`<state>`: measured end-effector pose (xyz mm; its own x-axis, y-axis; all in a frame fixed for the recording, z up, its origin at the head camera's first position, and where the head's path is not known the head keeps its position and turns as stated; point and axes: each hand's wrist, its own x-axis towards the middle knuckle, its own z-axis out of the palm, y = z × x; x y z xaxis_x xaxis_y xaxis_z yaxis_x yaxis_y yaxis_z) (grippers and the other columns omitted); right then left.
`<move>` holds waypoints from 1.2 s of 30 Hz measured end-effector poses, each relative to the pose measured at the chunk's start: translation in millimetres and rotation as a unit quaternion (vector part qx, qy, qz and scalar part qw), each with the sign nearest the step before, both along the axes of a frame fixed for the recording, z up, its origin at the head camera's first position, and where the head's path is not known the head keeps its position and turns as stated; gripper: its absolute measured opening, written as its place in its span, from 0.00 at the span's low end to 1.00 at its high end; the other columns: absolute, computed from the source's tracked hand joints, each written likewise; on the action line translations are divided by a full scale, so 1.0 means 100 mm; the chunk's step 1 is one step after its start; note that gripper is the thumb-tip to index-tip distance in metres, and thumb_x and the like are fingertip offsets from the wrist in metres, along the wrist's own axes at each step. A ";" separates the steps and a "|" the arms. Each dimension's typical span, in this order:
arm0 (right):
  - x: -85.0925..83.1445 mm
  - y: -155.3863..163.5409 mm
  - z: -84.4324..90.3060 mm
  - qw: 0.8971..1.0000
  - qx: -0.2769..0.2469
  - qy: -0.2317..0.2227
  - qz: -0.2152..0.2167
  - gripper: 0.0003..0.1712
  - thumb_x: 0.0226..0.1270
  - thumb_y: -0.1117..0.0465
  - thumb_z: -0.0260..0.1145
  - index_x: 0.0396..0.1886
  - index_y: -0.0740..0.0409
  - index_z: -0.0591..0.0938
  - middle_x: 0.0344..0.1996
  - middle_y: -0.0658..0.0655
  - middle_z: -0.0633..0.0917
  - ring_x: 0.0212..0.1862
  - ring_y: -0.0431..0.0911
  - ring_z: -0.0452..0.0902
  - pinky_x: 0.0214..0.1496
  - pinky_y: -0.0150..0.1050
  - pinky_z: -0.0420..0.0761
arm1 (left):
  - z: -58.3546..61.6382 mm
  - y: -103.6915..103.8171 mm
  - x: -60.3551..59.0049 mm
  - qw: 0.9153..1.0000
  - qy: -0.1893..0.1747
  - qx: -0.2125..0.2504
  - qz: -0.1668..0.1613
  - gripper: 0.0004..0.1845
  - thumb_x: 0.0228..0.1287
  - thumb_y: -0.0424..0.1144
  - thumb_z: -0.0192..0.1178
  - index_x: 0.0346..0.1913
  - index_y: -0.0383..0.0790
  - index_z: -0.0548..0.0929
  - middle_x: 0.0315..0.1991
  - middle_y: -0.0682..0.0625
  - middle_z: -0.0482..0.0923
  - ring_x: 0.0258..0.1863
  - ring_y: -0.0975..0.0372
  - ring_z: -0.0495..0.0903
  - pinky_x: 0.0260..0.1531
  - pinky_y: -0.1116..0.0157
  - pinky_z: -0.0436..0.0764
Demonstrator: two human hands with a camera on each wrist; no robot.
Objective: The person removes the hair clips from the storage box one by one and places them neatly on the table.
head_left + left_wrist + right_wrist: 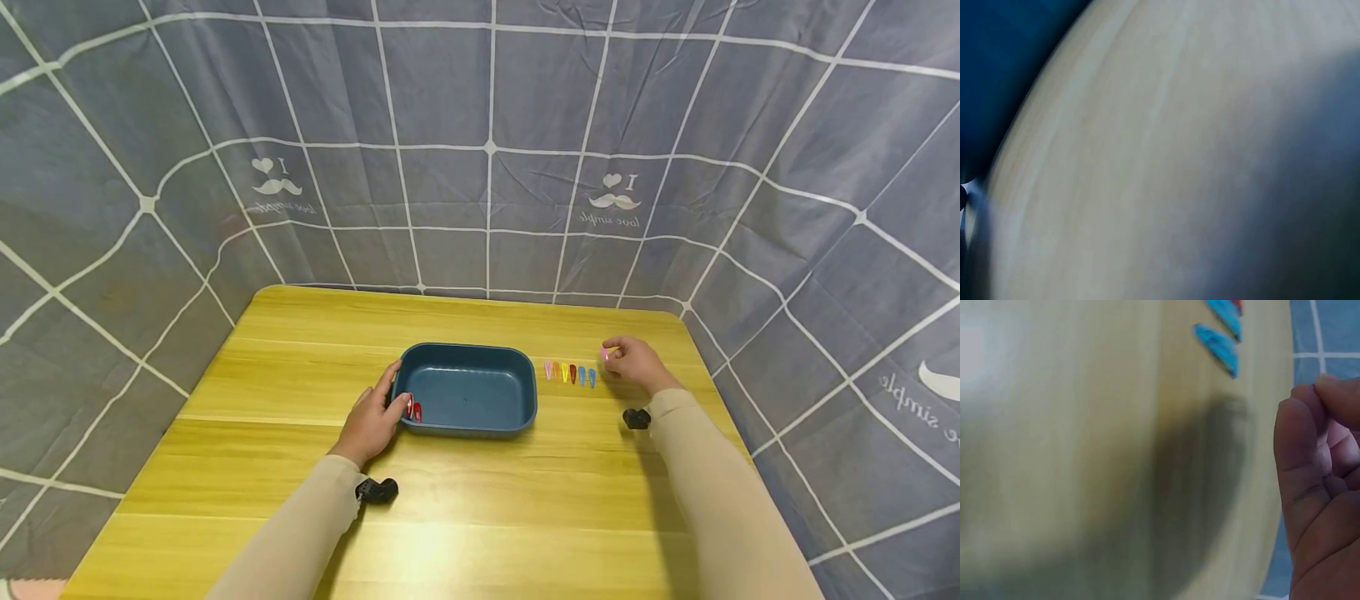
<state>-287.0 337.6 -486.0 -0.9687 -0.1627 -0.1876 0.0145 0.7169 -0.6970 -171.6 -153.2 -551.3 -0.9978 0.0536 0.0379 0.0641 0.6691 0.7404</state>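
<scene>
On the yellow wooden worktop (465, 517) the blue rectangular plastic tray (467, 389) sits centrally, two red hair clips (414, 409) inside its left end, a row of small coloured hair clips (570, 372) just right of it.

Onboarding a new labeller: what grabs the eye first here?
The blue tray at the table's centre, with the left hand at its left rim by red clips at the tray's left end. Right of the tray lies a row of coloured clips; beyond it the right hand pinches a pink clip.
</scene>
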 end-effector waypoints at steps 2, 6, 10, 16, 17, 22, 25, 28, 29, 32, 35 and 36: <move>0.01 0.02 -0.05 1.000 0.021 -0.001 -0.004 0.28 0.70 0.69 0.63 0.68 0.74 0.75 0.34 0.57 0.85 0.30 0.41 0.76 0.34 0.32 0.77 | 0.00 0.00 0.00 1.000 -0.002 0.000 0.001 0.35 0.83 0.55 0.50 0.85 0.64 0.52 0.77 0.39 0.70 0.77 0.33 0.64 0.74 0.31 0.64; 0.06 0.05 -0.14 0.999 0.038 -0.012 -0.007 0.26 0.72 0.66 0.64 0.66 0.75 0.76 0.37 0.61 0.86 0.33 0.42 0.79 0.37 0.32 0.79 | 0.00 0.01 0.00 1.000 -0.004 -0.001 0.002 0.35 0.83 0.54 0.50 0.85 0.65 0.52 0.77 0.39 0.70 0.77 0.33 0.63 0.74 0.31 0.64; 0.10 0.06 -0.22 0.999 0.029 -0.029 -0.009 0.25 0.77 0.63 0.63 0.65 0.76 0.76 0.42 0.66 0.87 0.35 0.44 0.82 0.37 0.33 0.82 | -0.01 0.00 -0.01 1.000 -0.002 -0.001 0.003 0.35 0.83 0.53 0.51 0.85 0.64 0.53 0.77 0.39 0.70 0.78 0.31 0.60 0.76 0.30 0.61; 0.09 0.07 -0.34 0.999 0.031 -0.029 -0.011 0.25 0.80 0.60 0.62 0.66 0.74 0.76 0.43 0.66 0.89 0.34 0.44 0.83 0.36 0.35 0.84 | -0.04 0.00 -0.02 1.000 -0.001 0.000 0.002 0.35 0.83 0.54 0.51 0.85 0.65 0.52 0.77 0.39 0.69 0.79 0.31 0.59 0.76 0.30 0.60; 0.09 0.08 -0.35 0.999 0.035 -0.026 -0.010 0.25 0.79 0.59 0.62 0.65 0.73 0.77 0.41 0.65 0.89 0.34 0.44 0.82 0.36 0.35 0.83 | -0.04 0.00 -0.02 1.000 -0.001 0.000 0.002 0.35 0.83 0.54 0.51 0.85 0.65 0.52 0.77 0.39 0.69 0.79 0.31 0.59 0.76 0.30 0.60; 0.08 0.08 -0.39 0.998 0.063 -0.019 -0.001 0.25 0.73 0.61 0.64 0.64 0.71 0.79 0.32 0.57 0.89 0.32 0.45 0.78 0.36 0.35 0.79 | -0.05 -0.01 -0.02 1.000 0.001 0.001 0.001 0.35 0.83 0.54 0.51 0.85 0.64 0.52 0.77 0.39 0.69 0.79 0.31 0.58 0.78 0.31 0.57; 0.07 0.09 -0.39 0.998 0.064 -0.023 -0.003 0.25 0.71 0.62 0.65 0.64 0.71 0.79 0.32 0.55 0.88 0.32 0.44 0.78 0.36 0.35 0.78 | -0.05 0.00 -0.02 1.000 0.001 0.002 0.000 0.35 0.83 0.54 0.51 0.85 0.64 0.53 0.77 0.39 0.70 0.79 0.31 0.58 0.78 0.31 0.56; 0.07 0.09 -0.40 0.998 0.065 -0.024 -0.004 0.25 0.72 0.62 0.65 0.65 0.70 0.80 0.37 0.59 0.89 0.36 0.47 0.80 0.40 0.38 0.82 | -0.04 0.00 -0.02 1.000 0.000 0.001 0.000 0.35 0.83 0.54 0.51 0.85 0.64 0.52 0.77 0.38 0.70 0.79 0.31 0.59 0.78 0.31 0.57; 0.07 0.10 -0.40 0.998 0.066 -0.023 -0.004 0.26 0.72 0.61 0.65 0.65 0.70 0.80 0.41 0.62 0.90 0.39 0.49 0.82 0.44 0.42 0.84 | -0.04 0.00 -0.02 1.000 -0.002 0.000 0.001 0.35 0.83 0.54 0.51 0.85 0.64 0.52 0.77 0.38 0.70 0.79 0.31 0.59 0.78 0.31 0.58; 0.08 0.11 -0.41 0.997 0.074 -0.021 -0.004 0.26 0.74 0.59 0.65 0.66 0.69 0.80 0.52 0.67 0.88 0.48 0.54 0.83 0.56 0.51 0.84 | -0.02 0.01 -0.01 1.000 -0.007 0.000 0.001 0.35 0.83 0.54 0.51 0.85 0.65 0.52 0.78 0.38 0.69 0.79 0.31 0.59 0.77 0.31 0.59; 0.08 0.13 -0.42 0.997 0.078 -0.020 -0.002 0.26 0.75 0.57 0.65 0.67 0.67 0.80 0.60 0.69 0.85 0.58 0.60 0.82 0.66 0.59 0.80 | -0.01 0.01 -0.01 1.000 -0.009 0.001 0.003 0.35 0.83 0.54 0.51 0.85 0.65 0.52 0.77 0.39 0.70 0.79 0.31 0.60 0.76 0.31 0.61; 0.08 0.13 -0.42 0.997 0.078 -0.021 0.001 0.26 0.75 0.57 0.65 0.67 0.67 0.80 0.61 0.70 0.84 0.60 0.62 0.81 0.67 0.60 0.79 | -0.01 0.01 -0.01 1.000 -0.008 0.002 0.003 0.35 0.83 0.53 0.51 0.85 0.65 0.52 0.77 0.38 0.70 0.79 0.31 0.60 0.76 0.31 0.61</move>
<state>-278.8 350.5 -528.3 -0.9593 -0.1301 -0.2508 0.0397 0.8169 -0.5755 -172.9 -152.6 -552.4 -0.9986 0.0479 0.0212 0.0478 0.6670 0.7435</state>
